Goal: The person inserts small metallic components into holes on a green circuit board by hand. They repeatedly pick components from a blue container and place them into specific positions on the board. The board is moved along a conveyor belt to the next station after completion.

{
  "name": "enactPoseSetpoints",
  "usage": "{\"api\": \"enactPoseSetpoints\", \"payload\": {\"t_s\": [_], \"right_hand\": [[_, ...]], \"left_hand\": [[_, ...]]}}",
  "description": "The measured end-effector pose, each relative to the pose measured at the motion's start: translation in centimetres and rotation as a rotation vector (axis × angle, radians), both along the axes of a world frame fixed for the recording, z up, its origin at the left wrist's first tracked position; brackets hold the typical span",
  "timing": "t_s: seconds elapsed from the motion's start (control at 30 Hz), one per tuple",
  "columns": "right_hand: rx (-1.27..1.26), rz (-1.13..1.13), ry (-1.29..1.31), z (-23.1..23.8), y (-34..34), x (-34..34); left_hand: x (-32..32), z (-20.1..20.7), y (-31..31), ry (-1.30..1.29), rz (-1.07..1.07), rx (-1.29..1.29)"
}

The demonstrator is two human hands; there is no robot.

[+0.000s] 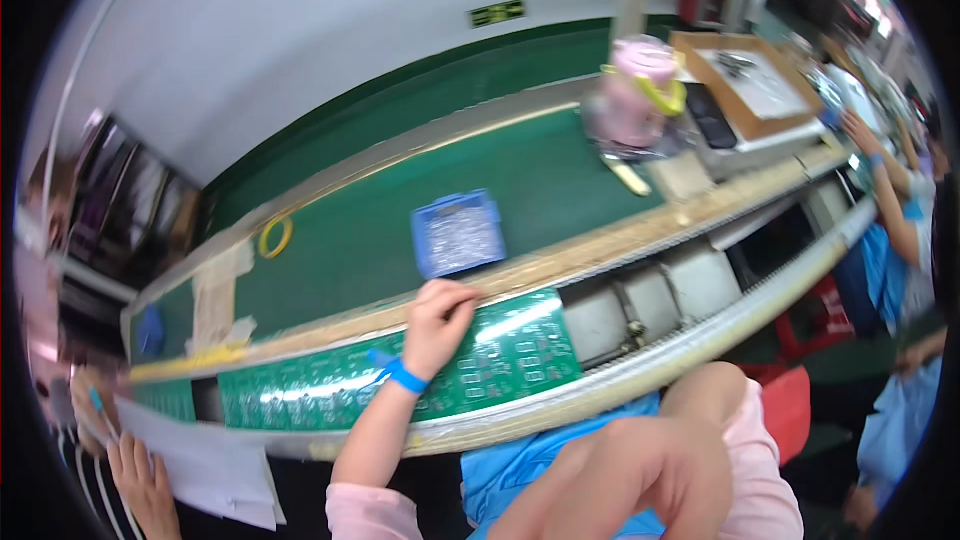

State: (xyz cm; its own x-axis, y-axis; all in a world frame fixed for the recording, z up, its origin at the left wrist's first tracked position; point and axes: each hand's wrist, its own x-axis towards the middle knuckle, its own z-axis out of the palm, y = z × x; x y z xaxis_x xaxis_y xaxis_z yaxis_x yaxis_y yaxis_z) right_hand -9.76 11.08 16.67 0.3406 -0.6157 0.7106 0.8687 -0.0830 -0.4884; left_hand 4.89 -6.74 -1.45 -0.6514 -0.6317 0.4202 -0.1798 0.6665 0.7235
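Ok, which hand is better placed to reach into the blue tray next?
Probably the left hand: it's by the green circuit boards, close to the blue tray. The right hand appears near the camera, farther away.

Flat, glossy green circuit boards (525, 340) carry white printed patterns. The square blue plastic bin (419, 240) holds silvery-white small parts (462, 237). The table (370, 240) is dark green; 2 fabric sleeves (370, 512) are pale pink, the wrist strap (405, 377) bright blue, the plastic stool (790, 410) red, the ring-shaped roll (288, 235) yellow.
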Motion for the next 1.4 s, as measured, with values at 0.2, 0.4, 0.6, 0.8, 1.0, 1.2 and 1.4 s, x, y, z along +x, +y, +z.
{"api": "enactPoseSetpoints", "payload": {"t_s": [0.2,0.4,0.6,0.8,1.0,1.2,1.4], "right_hand": [[-0.127,-0.189,-0.356,0.7,2.5,1.9],[-0.252,-0.321,-0.246,1.5,3.1,2.4],[-0.329,-0.476,-0.309,2.4,2.9,2.9],[-0.114,-0.191,-0.101,6.1,6.7,-1.1],[-0.339,-0.027,0.043,5.5,5.6,-2.7],[-0.642,0.137,0.428,3.6,4.1,-2.7],[-0.243,-0.122,0.829,-0.3,-0.2,-3.5]], "left_hand": [[-0.4,0.0,0.7,-0.009,0.018,0.055],[-0.2,0.3,0.7,-0.004,-0.007,-0.052],[0.1,-0.2,0.5,-0.021,-0.006,-0.066],[-0.4,0.1,0.6,0.004,-0.033,-0.091],[0.3,0.0,0.5,-0.003,-0.039,-0.125],[0.5,0.1,0.3,-0.008,-0.045,-0.046],[0.8,0.5,0.0,0.034,-0.040,-0.111]]}}
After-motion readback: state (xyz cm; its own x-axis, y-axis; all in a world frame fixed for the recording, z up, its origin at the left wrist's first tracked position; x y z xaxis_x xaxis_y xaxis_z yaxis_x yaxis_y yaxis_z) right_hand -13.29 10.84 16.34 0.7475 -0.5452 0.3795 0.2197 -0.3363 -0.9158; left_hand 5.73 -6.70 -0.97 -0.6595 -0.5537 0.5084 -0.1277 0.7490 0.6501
